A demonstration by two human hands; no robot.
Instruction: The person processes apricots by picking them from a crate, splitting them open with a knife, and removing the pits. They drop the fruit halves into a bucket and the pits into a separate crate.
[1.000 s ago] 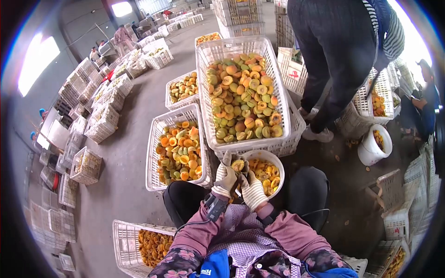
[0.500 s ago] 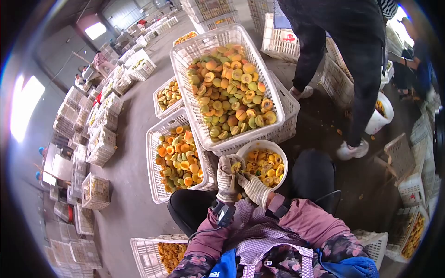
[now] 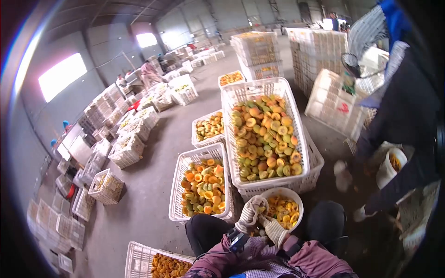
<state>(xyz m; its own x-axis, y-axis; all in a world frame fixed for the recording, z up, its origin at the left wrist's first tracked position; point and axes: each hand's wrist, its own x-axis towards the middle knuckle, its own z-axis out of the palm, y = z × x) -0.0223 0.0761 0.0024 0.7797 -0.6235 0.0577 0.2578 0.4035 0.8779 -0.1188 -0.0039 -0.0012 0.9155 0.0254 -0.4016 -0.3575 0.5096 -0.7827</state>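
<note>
My left hand (image 3: 251, 214), in a striped knit work glove, is closed in front of me around an apricot piece, of which only a little yellowish flesh shows. My right hand (image 3: 275, 230), gloved alike, is closed against it; whatever its fingers hold is hidden. Both hands are at the near left side of a white bucket (image 3: 301, 211) containing yellow-orange fruit pieces (image 3: 283, 209). Beyond the bucket, a large white crate (image 3: 272, 181) is heaped with green and orange apricots (image 3: 264, 139), many halved. To the left, a smaller crate (image 3: 175, 192) holds apricot halves (image 3: 204, 187).
Another crate (image 3: 129, 259) with darker orange pieces lies at the lower left. A person in dark trousers (image 3: 403, 116) bends at the right, near a tilted crate (image 3: 320, 99) and a second bucket (image 3: 385, 173). Stacked crates (image 3: 255, 48) stand behind; rows of crates line the left.
The head view has tilted up and turned left, so the crates and hands appear lower and farther right. The person at the right now bends over. My hands remain together by the bucket.
</note>
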